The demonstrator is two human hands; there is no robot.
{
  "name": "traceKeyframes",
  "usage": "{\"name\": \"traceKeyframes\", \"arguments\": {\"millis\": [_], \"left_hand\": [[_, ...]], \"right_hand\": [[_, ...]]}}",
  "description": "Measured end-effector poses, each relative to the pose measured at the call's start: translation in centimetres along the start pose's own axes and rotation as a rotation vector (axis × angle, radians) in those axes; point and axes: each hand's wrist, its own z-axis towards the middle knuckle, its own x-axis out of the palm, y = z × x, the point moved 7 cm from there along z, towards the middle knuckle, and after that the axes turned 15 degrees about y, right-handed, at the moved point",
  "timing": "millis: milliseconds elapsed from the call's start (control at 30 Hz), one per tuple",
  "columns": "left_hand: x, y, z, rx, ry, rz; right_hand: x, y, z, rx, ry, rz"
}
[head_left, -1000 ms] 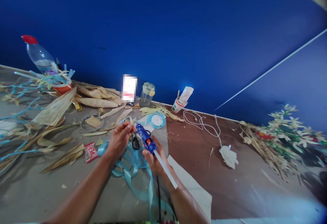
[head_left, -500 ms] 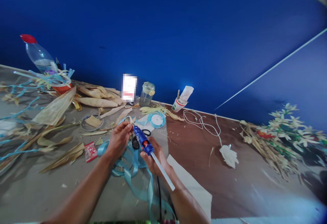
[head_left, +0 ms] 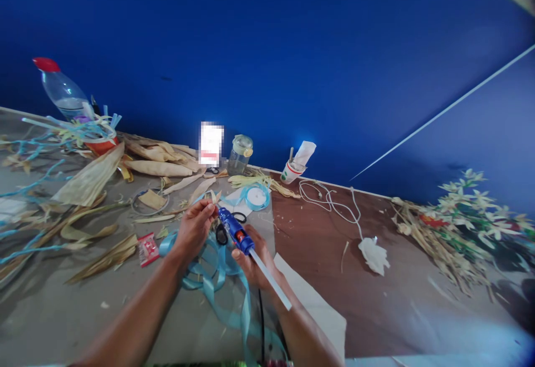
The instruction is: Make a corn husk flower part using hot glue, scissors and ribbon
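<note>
My right hand (head_left: 256,258) is wrapped round a blue glue gun (head_left: 234,230). A long white glue stick (head_left: 271,280) sticks out of its back end, over my right wrist. My left hand (head_left: 196,225) pinches a small pale piece of corn husk (head_left: 214,197) right at the gun's nozzle; the fingers partly hide it. Behind the gun lie black-handled scissors (head_left: 239,217), partly covered. Light blue ribbon (head_left: 209,283) curls on the table under and between my forearms.
Dried corn husks (head_left: 159,167) and a red candy wrapper (head_left: 147,249) lie on the left. A glass jar (head_left: 240,155), a ribbon spool (head_left: 256,196) and a paper cup (head_left: 291,172) stand farther back. White cable (head_left: 330,202) and husk flowers (head_left: 472,205) are on the right.
The glue gun's back end and the glue stick have shifted slightly right. My left hand stays pinched at the nozzle.
</note>
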Motion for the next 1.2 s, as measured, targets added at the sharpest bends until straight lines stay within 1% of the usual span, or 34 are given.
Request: {"name": "traceKeyframes", "arguments": {"millis": [100,200,333,433,567,633,700,767,833,900,967,1000,1033,1100,1133,1200], "left_hand": [[0.3,0.0,0.1,0.003,0.041,-0.009],[0.5,0.2,0.1,-0.014,0.074,-0.06],[0.5,0.5,0.1,-0.052,0.111,-0.16],[0.9,0.4,0.1,-0.065,0.163,-0.206],[1.9,-0.1,0.0,-0.054,0.253,-0.239],[2.2,-0.2,-0.1,-0.059,0.283,-0.254],[2.4,-0.1,-0.2,-0.066,0.309,-0.268],[2.5,0.0,-0.2,-0.069,0.328,-0.28],[2.4,0.2,-0.3,-0.076,0.34,-0.284],[2.5,0.3,-0.3,-0.085,0.354,-0.279],[2.6,0.4,-0.4,-0.091,0.371,-0.272],[2.6,0.5,-0.4,-0.089,0.375,-0.27],[2.6,0.5,-0.4,-0.086,0.373,-0.268],[2.4,0.7,-0.3,-0.083,0.361,-0.261],[2.3,0.8,-0.3,-0.084,0.354,-0.255],[2.2,1.0,-0.3,-0.09,0.341,-0.243]], "right_hand": [[-0.8,0.4,-0.1,-0.017,-0.028,0.03],[-1.9,0.2,-0.5,0.029,-0.085,0.013],[-3.3,-0.6,-1.5,0.134,-0.098,-0.145],[-4.2,-2.0,-2.9,0.257,-0.106,-0.29],[-4.8,-5.2,-5.2,0.534,-0.112,-0.483],[-4.7,-6.6,-6.1,0.651,-0.078,-0.546],[-4.5,-7.5,-6.7,0.72,-0.033,-0.577],[-4.5,-7.9,-7.0,0.742,0.003,-0.581],[-5.0,-7.6,-7.0,0.73,0.006,-0.564],[-5.9,-6.6,-6.5,0.662,-0.063,-0.522],[-6.7,-4.8,-5.3,0.524,-0.194,-0.423],[-6.7,-3.9,-4.4,0.438,-0.228,-0.337],[-6.3,-3.2,-3.2,0.373,-0.233,-0.239],[-4.7,-2.2,-0.5,0.274,-0.202,-0.047],[-3.6,-1.9,0.8,0.243,-0.172,0.028],[-1.8,-1.8,3.0,0.222,-0.184,0.153]]}}
